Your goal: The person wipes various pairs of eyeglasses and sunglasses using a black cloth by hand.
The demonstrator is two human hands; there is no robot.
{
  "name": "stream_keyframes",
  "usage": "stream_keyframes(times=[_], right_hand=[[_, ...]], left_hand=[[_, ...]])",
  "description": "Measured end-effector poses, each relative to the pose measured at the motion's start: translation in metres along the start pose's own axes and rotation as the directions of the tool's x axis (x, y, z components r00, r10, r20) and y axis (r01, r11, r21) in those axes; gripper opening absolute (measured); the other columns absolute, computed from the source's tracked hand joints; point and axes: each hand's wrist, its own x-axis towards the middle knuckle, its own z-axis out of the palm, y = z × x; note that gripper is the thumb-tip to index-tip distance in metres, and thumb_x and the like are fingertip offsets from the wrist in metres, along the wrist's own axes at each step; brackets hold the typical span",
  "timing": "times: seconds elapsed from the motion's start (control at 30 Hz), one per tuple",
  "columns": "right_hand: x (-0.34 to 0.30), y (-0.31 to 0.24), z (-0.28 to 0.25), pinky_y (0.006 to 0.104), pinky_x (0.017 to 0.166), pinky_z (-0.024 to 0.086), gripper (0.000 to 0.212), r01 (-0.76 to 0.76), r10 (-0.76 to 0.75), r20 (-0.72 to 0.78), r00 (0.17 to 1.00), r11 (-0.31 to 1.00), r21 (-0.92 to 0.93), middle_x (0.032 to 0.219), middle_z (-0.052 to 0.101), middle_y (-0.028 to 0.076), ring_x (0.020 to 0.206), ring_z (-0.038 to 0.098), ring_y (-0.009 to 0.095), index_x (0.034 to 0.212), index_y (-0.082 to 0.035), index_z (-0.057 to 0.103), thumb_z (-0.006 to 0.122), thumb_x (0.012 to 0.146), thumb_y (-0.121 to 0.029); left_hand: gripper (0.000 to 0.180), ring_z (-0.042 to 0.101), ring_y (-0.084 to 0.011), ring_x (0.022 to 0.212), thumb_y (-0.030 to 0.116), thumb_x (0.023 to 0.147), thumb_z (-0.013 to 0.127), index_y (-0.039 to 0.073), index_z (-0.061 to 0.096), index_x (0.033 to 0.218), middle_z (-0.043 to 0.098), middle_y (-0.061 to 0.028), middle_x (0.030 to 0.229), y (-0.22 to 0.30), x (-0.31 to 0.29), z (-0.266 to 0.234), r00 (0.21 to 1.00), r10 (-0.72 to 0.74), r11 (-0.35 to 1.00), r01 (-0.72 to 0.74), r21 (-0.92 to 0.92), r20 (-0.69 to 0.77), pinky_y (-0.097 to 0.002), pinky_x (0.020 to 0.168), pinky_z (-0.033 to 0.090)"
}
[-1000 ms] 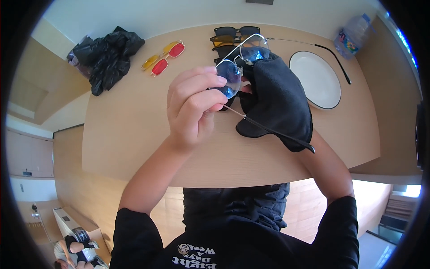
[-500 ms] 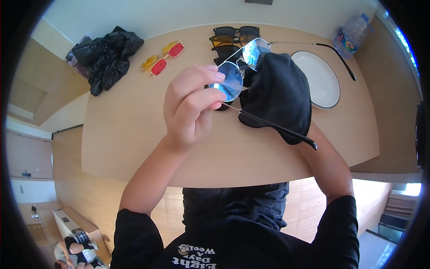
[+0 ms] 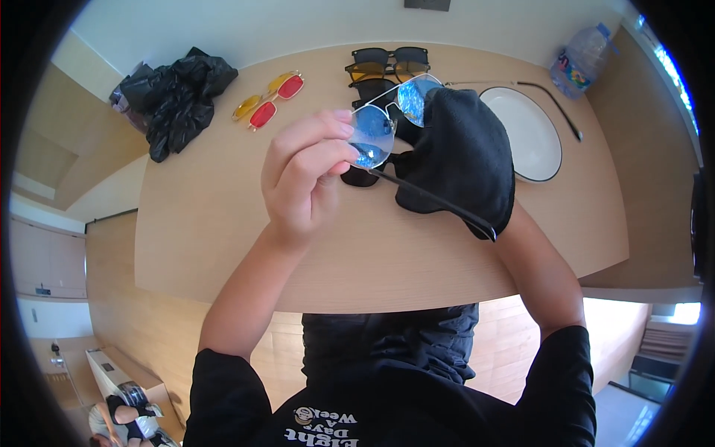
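Note:
My left hand (image 3: pixel 305 167) pinches a pair of sunglasses (image 3: pixel 369 130) by the rim of its left lens. The thin metal frame holds blue mirrored lenses, and both dark-tipped temples stretch rightward, unfolded. A black cloth (image 3: pixel 465 160) drapes over my right hand, hiding its fingers. Only my right forearm (image 3: pixel 540 261) shows below it. The cloth meets the outer edge of the right lens; whether it pinches the lens is hidden. Behind the glasses, several dark sunglasses (image 3: pixel 372 89) lie in a column on the table, partly covered by the cloth and the held pair.
On the wooden table (image 3: pixel 223 223), yellow-lensed glasses (image 3: pixel 247 106) and red-lensed glasses (image 3: pixel 263 115) lie back left. A crumpled black plastic bag (image 3: pixel 179 97) is farther left. A white oval dish (image 3: pixel 532 138) and a clear bottle (image 3: pixel 581 63) stand right. Another person (image 3: pixel 112 421) appears lower left.
My left hand and the glasses have shifted slightly left, and the near temple has swung left with them. The black cloth has barely moved.

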Motion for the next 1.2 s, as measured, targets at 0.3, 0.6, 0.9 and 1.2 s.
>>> stream_keyframes(times=[0.3,0.6,0.9,1.2], right_hand=[[0.000,0.002,0.007,0.0435,0.072,0.053,0.038,0.197,-0.196,-0.029,0.980,0.980,0.026,0.091,0.063,0.018,0.082,0.060,0.045,0.088,-0.003,0.062,0.076,0.053,-0.009],[0.010,0.006,0.003,0.0385,0.082,0.057,0.060,0.246,-0.250,-0.003,0.968,0.953,0.176,0.112,0.072,0.018,0.097,0.067,0.040,0.100,-0.004,0.074,0.082,0.042,-0.015],[0.017,0.018,-0.002,0.0374,0.092,0.056,0.060,0.317,-0.336,0.012,0.942,0.900,0.298,0.113,0.075,0.017,0.104,0.069,0.038,0.105,-0.005,0.077,0.075,0.045,-0.009],[0.009,0.004,-0.017,0.0350,0.084,0.056,0.065,0.155,-0.191,0.120,0.974,0.953,0.260,0.095,0.075,0.014,0.094,0.069,0.037,0.104,-0.008,0.080,0.074,0.039,-0.015]], left_hand=[[0.020,0.068,-0.0239,0.106,0.016,0.116,0.045,0.001,0.056,0.109,0.061,-0.0104,0.111,-0.007,-0.004,-0.005,0.941,-0.324,0.940,0.310,-0.142,-0.092,-0.0389,0.096,0.057],[0.031,0.067,-0.0145,0.098,0.031,0.117,0.046,0.005,0.061,0.111,0.062,-0.0049,0.107,-0.013,-0.001,-0.008,0.584,-0.810,0.551,0.723,-0.417,-0.058,-0.0350,0.091,0.057],[0.029,0.067,-0.0150,0.094,0.032,0.115,0.051,0.006,0.063,0.109,0.062,-0.0026,0.099,-0.022,-0.002,-0.007,0.444,-0.888,0.339,0.804,-0.488,0.115,-0.0345,0.085,0.058],[0.026,0.070,-0.0152,0.093,0.031,0.113,0.056,0.008,0.064,0.105,0.065,-0.0026,0.100,-0.027,-0.008,-0.009,0.226,-0.889,-0.015,0.856,-0.517,0.399,-0.0327,0.085,0.060]])
